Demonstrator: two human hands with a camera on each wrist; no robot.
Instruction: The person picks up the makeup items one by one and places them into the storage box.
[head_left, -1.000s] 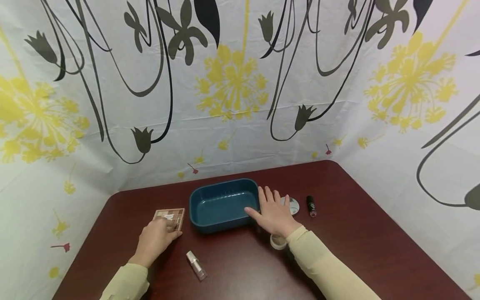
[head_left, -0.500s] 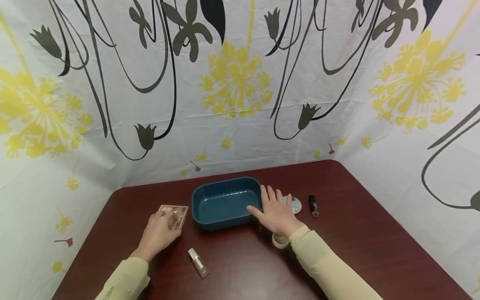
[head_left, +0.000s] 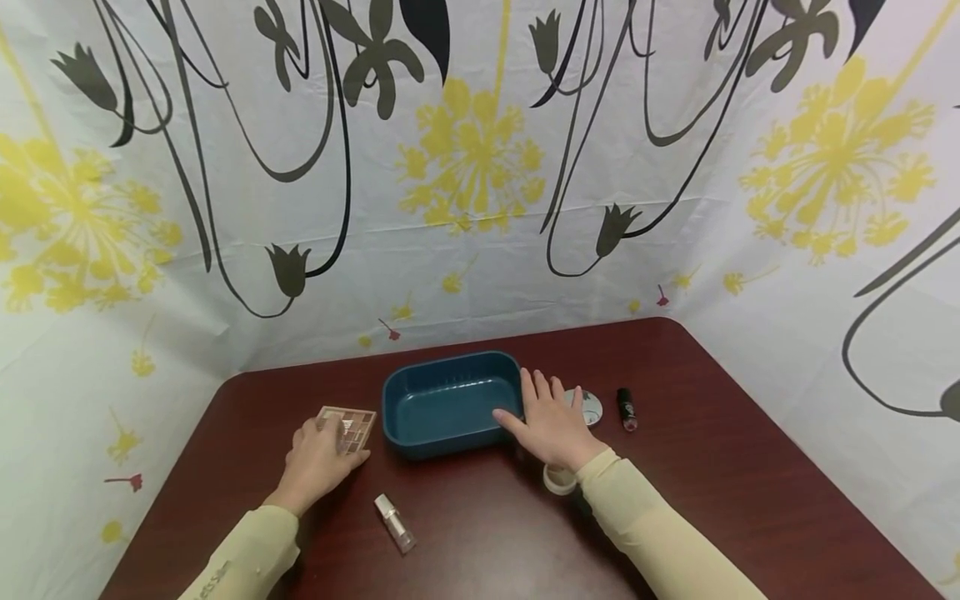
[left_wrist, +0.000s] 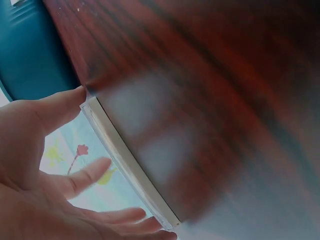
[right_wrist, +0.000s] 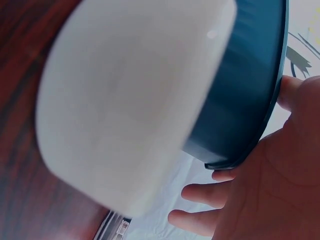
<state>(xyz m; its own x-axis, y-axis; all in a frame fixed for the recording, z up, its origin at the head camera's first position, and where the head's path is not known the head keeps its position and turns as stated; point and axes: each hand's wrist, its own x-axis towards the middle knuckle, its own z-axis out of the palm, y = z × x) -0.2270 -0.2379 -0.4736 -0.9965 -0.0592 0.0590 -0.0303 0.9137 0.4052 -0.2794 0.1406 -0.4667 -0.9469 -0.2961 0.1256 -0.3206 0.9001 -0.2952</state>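
Note:
My left hand (head_left: 318, 467) holds an eyeshadow palette (head_left: 360, 427) that lies at the left of the table. In the left wrist view the thumb touches one corner of the palette (left_wrist: 132, 162), and the fingertips lie at its opposite end. A glossy face reflects the patterned cloth. My right hand (head_left: 555, 429) rests at the right rim of a blue rectangular bin (head_left: 435, 450), its fingers straight and spread. The right wrist view has the thumb on the bin's rim (right_wrist: 272, 107). A pale round jar (head_left: 558, 482), blurred in the right wrist view, stands below that hand.
A clear tube with a pale cap (head_left: 394, 523) lies in front of the bin. Right of the bin are a round mirror-like disc (head_left: 591, 410), partly behind the right hand, and a small black-capped bottle (head_left: 626, 408). Patterned cloth (head_left: 480, 275) hangs behind the dark red table (head_left: 712, 467).
The left hand has shifted the palette slightly, away from the person. The right hand stays at the bin's rim. The head view has tilted and shifted a little.

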